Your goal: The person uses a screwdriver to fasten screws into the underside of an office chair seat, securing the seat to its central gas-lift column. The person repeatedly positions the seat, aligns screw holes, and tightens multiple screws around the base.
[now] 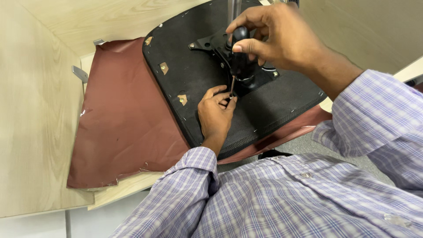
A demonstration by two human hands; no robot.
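An upturned black chair seat lies on a dark red sheet, its black metal mounting plate facing up. My right hand grips the black handle of a screwdriver, held upright with its thin shaft pointing down at the plate's near edge. My left hand rests on the seat's fabric, its fingertips pinched around the screwdriver tip and a small screw there. The screw itself is mostly hidden by my fingers.
The dark red sheet covers a light wooden table, with wooden partition walls behind. Small metal brackets sit at the left wall. Brown tabs with screws dot the seat's edge. Grey floor shows below.
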